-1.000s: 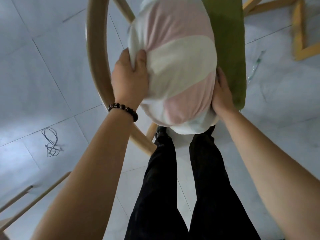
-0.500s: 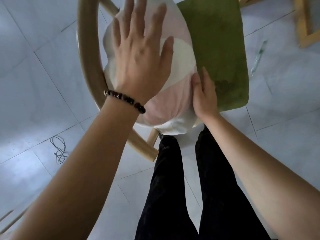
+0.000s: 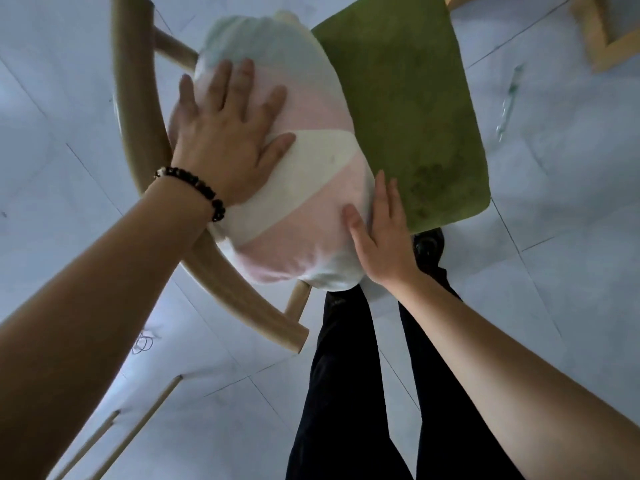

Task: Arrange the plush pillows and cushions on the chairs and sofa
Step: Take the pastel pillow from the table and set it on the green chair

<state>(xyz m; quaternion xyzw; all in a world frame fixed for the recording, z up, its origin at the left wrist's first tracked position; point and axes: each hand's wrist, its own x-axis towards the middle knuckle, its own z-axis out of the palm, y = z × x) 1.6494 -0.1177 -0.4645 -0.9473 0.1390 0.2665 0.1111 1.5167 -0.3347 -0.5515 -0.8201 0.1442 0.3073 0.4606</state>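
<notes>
Pink-and-white pillow (image 3: 311,174) sits on the chair (image 3: 133,109); left hand (image 3: 221,140) presses flat at ten o'clock, right hand (image 3: 384,237) lies straight-fingered against it at five o'clock.

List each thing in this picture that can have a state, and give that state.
Striped pillow, on the green seat, leaning against the chair's back rail.
Left hand, flat, fingers spread, pressing the pillow's front.
Right hand, fingers straight, against the pillow's lower edge.
Green seat, partly covered by the pillow.
</notes>
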